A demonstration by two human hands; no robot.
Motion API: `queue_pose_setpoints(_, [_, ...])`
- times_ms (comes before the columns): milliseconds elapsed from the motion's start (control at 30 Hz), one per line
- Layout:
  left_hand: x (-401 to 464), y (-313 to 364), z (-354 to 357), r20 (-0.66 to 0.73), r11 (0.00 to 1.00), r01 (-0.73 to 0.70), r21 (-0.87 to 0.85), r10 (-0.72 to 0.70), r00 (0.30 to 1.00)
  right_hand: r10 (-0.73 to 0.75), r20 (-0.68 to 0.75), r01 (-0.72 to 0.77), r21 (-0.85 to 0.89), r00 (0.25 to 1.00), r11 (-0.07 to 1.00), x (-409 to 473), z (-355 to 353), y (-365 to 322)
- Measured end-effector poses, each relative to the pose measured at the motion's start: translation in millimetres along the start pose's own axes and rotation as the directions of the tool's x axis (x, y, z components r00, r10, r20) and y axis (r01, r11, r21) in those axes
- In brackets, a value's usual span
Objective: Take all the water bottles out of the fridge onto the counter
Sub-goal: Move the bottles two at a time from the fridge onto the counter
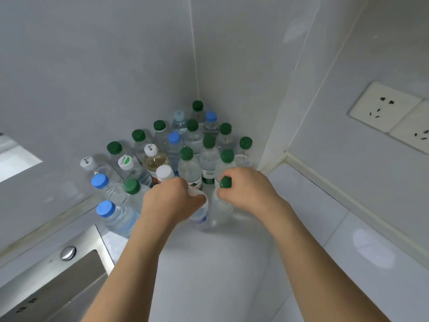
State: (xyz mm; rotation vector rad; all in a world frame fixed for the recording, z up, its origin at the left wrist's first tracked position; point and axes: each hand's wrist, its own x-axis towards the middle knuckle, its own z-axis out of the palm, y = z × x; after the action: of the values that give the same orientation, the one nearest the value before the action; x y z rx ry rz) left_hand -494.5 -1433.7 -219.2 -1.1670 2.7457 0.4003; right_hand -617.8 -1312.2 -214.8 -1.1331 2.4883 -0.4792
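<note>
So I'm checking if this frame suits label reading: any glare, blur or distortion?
Head view: wide-angle bend curves the wall seams and stretches the socket plate; soft glare patches on the counter; labels near the left hand and right hand are slightly soft, small and partly covered.

We see our left hand (170,201) gripping a white-capped bottle (199,213), right hand (246,189) gripping a green-capped bottle (224,201), clustered bottles (185,145) at centre, white worktop (232,263) below.
</note>
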Motion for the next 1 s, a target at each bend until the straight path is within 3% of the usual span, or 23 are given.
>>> queue_pose_setpoints(300, [24.5,-23.7,3.7,-0.075,0.999,0.010,0.050,-0.006,0.997,-0.114,0.001,0.114,-0.088,0.993,0.990,52.4,23.6,-25.5])
queue_pose_setpoints(633, [37.7,-31.0,3.8,0.066,0.998,-0.058,0.035,0.055,0.996,-0.066,0.049,0.066,-0.011,0.997,0.998,58.9,32.6,-26.6])
queue_pose_setpoints(867, [11.7,-18.0,3.8,-0.146,0.994,0.072,0.086,-0.059,0.988,0.030,0.024,-0.031,0.059,0.999,0.998,14.1,15.2,-12.6])
queue_pose_setpoints(1000, [-13.1,0.1,-14.4,-0.271,0.999,0.023,0.027,-0.015,0.962,0.090,-0.077,-0.080,0.122,0.993,0.989,-33.9,-6.8,2.0])
